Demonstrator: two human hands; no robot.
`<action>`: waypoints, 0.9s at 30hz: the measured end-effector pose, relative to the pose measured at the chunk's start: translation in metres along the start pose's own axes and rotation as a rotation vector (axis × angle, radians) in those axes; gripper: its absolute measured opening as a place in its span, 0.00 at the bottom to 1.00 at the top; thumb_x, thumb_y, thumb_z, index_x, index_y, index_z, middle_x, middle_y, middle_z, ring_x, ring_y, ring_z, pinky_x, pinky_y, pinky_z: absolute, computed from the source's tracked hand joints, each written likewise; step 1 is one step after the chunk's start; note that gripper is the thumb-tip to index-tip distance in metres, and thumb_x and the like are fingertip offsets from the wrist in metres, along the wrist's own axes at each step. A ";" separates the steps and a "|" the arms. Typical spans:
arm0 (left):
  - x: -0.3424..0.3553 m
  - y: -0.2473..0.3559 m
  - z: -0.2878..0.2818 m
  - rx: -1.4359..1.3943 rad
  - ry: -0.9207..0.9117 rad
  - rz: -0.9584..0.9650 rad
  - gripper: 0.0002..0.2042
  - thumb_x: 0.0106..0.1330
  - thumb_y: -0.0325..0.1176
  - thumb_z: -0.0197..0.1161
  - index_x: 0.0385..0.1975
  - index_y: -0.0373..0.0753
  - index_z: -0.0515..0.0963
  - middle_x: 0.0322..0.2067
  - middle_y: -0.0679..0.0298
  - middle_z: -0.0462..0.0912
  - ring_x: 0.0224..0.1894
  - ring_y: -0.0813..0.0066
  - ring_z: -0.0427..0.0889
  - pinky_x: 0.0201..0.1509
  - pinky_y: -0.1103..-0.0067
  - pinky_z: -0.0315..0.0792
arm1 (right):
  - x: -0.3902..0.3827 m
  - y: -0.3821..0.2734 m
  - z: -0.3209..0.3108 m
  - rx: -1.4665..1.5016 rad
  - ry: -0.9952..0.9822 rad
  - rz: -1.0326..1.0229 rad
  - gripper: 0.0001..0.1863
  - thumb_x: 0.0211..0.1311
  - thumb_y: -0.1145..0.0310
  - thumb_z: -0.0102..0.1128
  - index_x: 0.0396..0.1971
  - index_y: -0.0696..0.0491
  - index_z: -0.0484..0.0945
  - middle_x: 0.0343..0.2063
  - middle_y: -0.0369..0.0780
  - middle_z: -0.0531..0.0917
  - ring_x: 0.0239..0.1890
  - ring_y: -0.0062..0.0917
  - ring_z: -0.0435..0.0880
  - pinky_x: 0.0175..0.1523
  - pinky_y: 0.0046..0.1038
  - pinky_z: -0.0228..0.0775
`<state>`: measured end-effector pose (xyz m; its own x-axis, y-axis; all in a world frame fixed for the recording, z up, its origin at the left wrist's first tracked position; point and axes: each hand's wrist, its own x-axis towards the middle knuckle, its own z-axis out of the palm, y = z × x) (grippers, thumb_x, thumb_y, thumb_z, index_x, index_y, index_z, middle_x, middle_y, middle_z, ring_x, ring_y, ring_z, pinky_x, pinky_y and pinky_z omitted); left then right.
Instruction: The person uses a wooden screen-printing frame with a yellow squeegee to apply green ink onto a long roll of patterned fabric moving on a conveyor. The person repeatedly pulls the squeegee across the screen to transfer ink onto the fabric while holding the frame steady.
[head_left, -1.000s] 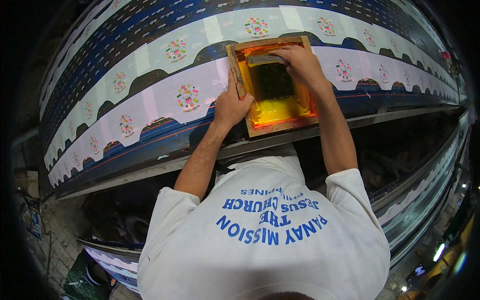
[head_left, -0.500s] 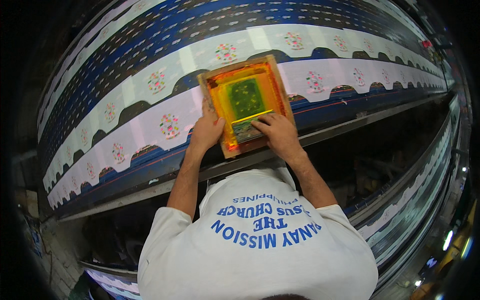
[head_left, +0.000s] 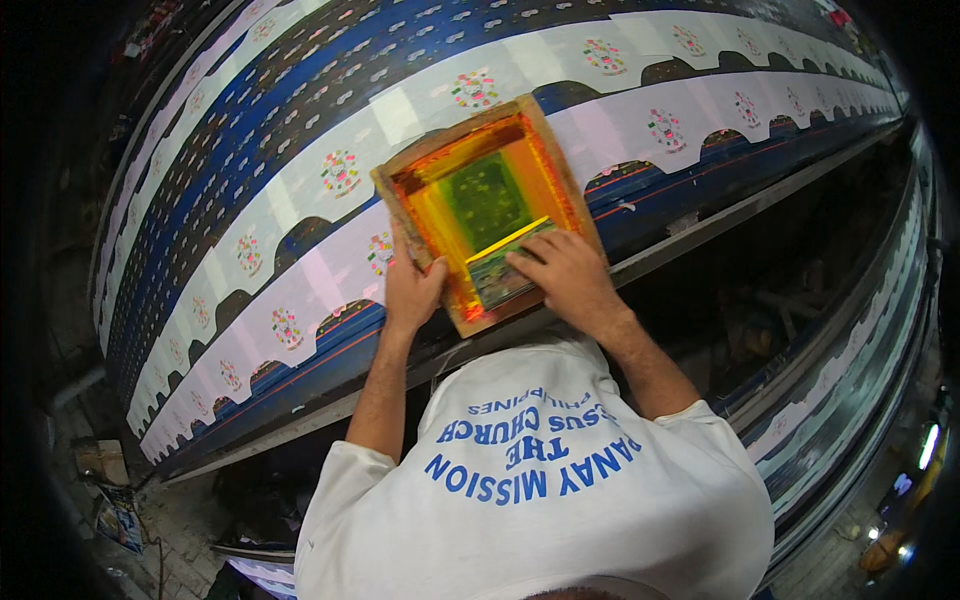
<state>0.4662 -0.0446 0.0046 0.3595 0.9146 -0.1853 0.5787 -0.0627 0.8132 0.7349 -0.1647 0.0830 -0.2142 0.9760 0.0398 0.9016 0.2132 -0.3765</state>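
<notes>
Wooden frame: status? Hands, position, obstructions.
Left hand grips wooden frame at left side; right hand holds squeegee inside near end. Frame askew over pale sheets, contact beneath unclear. Squeegee and right hand partly hide near end.

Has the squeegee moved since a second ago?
Yes: the squeegee has moved toward the table's near edge, from the frame's far end to its near end.

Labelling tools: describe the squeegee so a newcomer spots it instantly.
On the long table, find the wooden-framed screen. In its near end, partly under the right hand, is the squeegee: a dark, mottled bar with a bright yellow edge, unlike the green patch beyond it.
</notes>
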 end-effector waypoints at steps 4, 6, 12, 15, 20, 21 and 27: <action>0.026 0.049 0.055 -0.008 -0.113 -0.137 0.49 0.72 0.28 0.67 0.87 0.35 0.41 0.52 0.47 0.92 0.42 0.66 0.94 0.46 0.73 0.87 | -0.028 0.065 -0.009 -0.033 -0.005 0.044 0.34 0.54 0.82 0.75 0.64 0.47 0.85 0.63 0.41 0.84 0.68 0.40 0.80 0.77 0.45 0.70; 0.030 0.045 0.075 -0.079 -0.041 0.000 0.49 0.71 0.27 0.67 0.87 0.35 0.42 0.52 0.48 0.92 0.42 0.67 0.94 0.44 0.74 0.87 | -0.033 0.081 -0.010 -0.011 0.008 0.028 0.33 0.54 0.81 0.75 0.63 0.47 0.85 0.62 0.41 0.85 0.68 0.40 0.80 0.77 0.45 0.70; 0.037 0.041 0.090 -0.140 -0.023 0.012 0.51 0.69 0.29 0.70 0.87 0.35 0.42 0.46 0.48 0.94 0.38 0.64 0.95 0.43 0.72 0.87 | -0.032 0.101 -0.016 0.059 -0.012 0.002 0.30 0.55 0.81 0.74 0.61 0.49 0.87 0.59 0.42 0.86 0.66 0.39 0.82 0.74 0.44 0.73; 0.037 0.033 0.090 -0.145 -0.024 0.003 0.51 0.70 0.29 0.69 0.87 0.35 0.42 0.45 0.50 0.94 0.35 0.67 0.94 0.41 0.73 0.86 | -0.025 0.105 -0.015 0.075 -0.021 -0.007 0.29 0.55 0.81 0.74 0.60 0.50 0.87 0.58 0.42 0.87 0.64 0.39 0.83 0.71 0.43 0.75; 0.035 0.043 0.086 -0.093 -0.079 -0.127 0.52 0.69 0.32 0.70 0.87 0.32 0.41 0.42 0.51 0.93 0.33 0.66 0.93 0.40 0.72 0.86 | -0.013 0.107 -0.026 0.072 -0.074 -0.003 0.29 0.54 0.80 0.74 0.59 0.50 0.88 0.57 0.42 0.87 0.62 0.38 0.84 0.69 0.42 0.76; 0.035 0.039 0.088 -0.076 -0.064 -0.088 0.52 0.69 0.32 0.70 0.87 0.32 0.41 0.41 0.51 0.93 0.34 0.65 0.93 0.40 0.71 0.86 | -0.014 0.108 -0.032 0.077 -0.078 -0.008 0.29 0.54 0.80 0.74 0.59 0.50 0.88 0.57 0.42 0.87 0.62 0.38 0.84 0.69 0.42 0.76; 0.035 0.037 0.092 -0.012 -0.007 -0.037 0.53 0.67 0.38 0.72 0.86 0.32 0.43 0.38 0.49 0.93 0.32 0.53 0.93 0.39 0.65 0.86 | -0.044 0.107 -0.008 0.018 -0.015 -0.052 0.32 0.51 0.81 0.74 0.61 0.50 0.86 0.57 0.44 0.86 0.62 0.41 0.83 0.71 0.44 0.74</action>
<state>0.5678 -0.0515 -0.0221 0.3431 0.9134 -0.2192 0.5829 -0.0241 0.8122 0.8438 -0.1845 0.0489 -0.2663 0.9628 0.0461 0.8823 0.2627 -0.3905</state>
